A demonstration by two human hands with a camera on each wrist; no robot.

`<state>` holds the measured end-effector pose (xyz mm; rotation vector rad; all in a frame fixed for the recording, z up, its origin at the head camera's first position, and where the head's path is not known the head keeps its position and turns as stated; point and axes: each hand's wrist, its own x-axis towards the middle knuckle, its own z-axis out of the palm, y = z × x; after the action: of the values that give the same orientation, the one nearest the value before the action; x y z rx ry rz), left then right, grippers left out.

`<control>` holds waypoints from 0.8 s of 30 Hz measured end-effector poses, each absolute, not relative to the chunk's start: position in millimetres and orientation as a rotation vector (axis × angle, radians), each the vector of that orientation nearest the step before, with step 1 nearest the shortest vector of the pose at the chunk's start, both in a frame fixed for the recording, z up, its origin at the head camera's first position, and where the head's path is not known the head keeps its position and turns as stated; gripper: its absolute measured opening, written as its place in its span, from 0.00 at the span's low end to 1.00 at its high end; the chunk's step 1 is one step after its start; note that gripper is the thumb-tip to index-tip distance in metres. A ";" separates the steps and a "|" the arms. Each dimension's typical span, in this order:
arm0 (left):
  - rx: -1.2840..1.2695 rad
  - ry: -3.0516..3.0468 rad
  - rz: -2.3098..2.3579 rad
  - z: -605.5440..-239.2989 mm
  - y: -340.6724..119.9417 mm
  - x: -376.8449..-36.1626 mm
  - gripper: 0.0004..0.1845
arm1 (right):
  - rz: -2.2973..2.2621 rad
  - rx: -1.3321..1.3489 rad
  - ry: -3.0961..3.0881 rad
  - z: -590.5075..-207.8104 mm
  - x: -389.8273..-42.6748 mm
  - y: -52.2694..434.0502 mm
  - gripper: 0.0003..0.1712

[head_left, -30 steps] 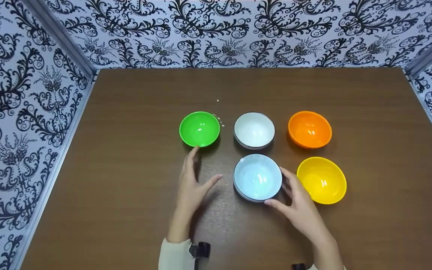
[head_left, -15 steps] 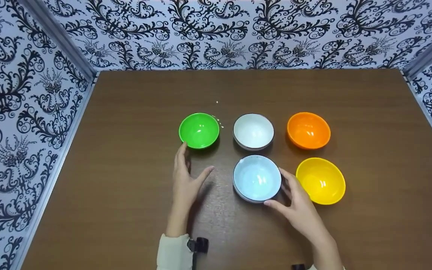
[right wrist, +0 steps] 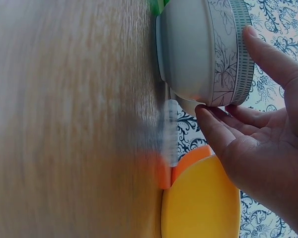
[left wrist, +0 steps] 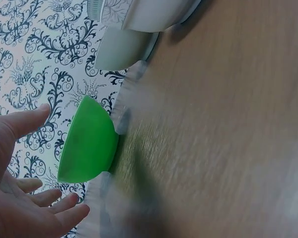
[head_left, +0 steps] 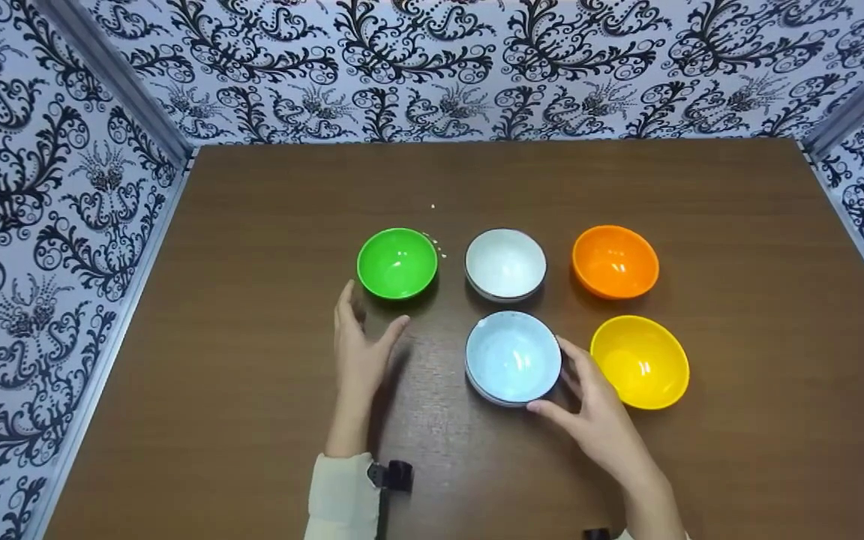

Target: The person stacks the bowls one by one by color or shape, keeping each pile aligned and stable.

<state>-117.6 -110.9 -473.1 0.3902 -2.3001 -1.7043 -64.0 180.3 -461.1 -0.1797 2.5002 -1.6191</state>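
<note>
In the head view my left hand (head_left: 359, 352) hovers at the near left of the green bowl (head_left: 397, 263), thumb and fingers spread and holding nothing. The left wrist view shows the green bowl (left wrist: 89, 141) just beyond the fingers. My right hand (head_left: 601, 416) holds the right side of a bowl with a pale blue inside (head_left: 514, 358). Seen from the right wrist, this bowl (right wrist: 198, 54) is whitish outside with a leaf-patterned band; the thumb is at its rim and the fingertips touch its side. A whitish bowl (head_left: 505, 264) stands just behind it.
An orange bowl (head_left: 615, 262) stands at the back right, with a yellow bowl (head_left: 640, 362) in front of it, close to my right hand. Small white bits (head_left: 438, 244) lie beside the green bowl. Patterned walls (head_left: 432, 67) border the brown table (head_left: 252, 300).
My left hand has moved left and slightly away from me, from the green bowl's near edge to its near left side. The right hand stays at the pale blue bowl.
</note>
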 end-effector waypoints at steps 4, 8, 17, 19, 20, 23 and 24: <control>0.435 -2.303 -1.772 -471.6 -113.4 -120.8 0.49 | -1.614 -0.171 2.494 -460.2 -63.6 180.3 0.53; 0.452 -2.259 -1.888 -472.1 -115.5 -125.0 0.48 | -1.611 -0.171 2.496 -459.9 -63.4 180.5 0.53; 0.466 -2.092 -2.103 -479.5 -116.8 -135.0 0.44 | -1.572 -0.148 2.500 -461.8 -63.7 181.6 0.54; 0.455 -2.074 -2.114 -480.3 -116.0 -136.3 0.43 | -1.559 -0.140 2.496 -462.0 -64.3 182.0 0.54; 0.451 -2.063 -2.121 -480.7 -115.6 -136.9 0.42 | -1.553 -0.138 2.496 -462.1 -64.6 182.3 0.55; 0.442 -2.059 -2.129 -481.8 -114.2 -138.5 0.42 | -1.562 -0.141 2.492 -462.6 -65.1 182.5 0.55; 0.440 -2.058 -2.129 -482.3 -113.9 -139.1 0.42 | -1.566 -0.146 2.493 -462.8 -65.1 182.5 0.55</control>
<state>-139.1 -113.9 -482.3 0.4400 -2.0580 -2.1295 -65.1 182.5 -462.8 -0.1465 2.4930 -1.5656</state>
